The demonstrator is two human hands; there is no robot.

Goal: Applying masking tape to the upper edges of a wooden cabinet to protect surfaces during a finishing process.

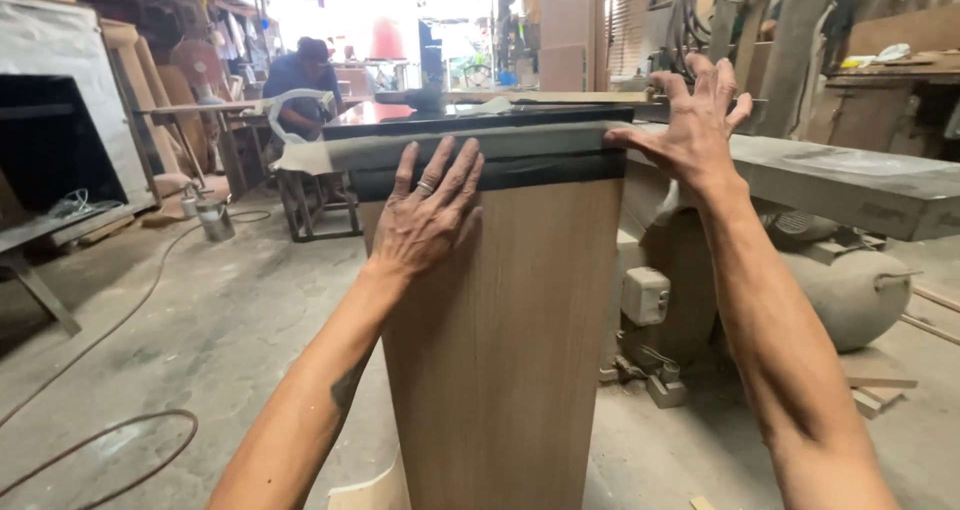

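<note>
A tall brown wood-veneer panel [505, 340] stands upright in front of me, with a dark band and a strip of grey tape [520, 148] across its top. My left hand [430, 215] lies flat on the panel's face just under the dark band, fingers spread, a ring on one finger. My right hand [695, 125] is at the panel's upper right corner, fingers spread wide, its thumb touching the end of the tape strip. Neither hand holds anything.
A grey machine table [850, 185] with a motor housing [850, 290] stands to the right. Cables [120, 440] run over the concrete floor at left. A seated person [305, 85] works at a bench in the background. Small metal cans [212, 218] stand on the floor.
</note>
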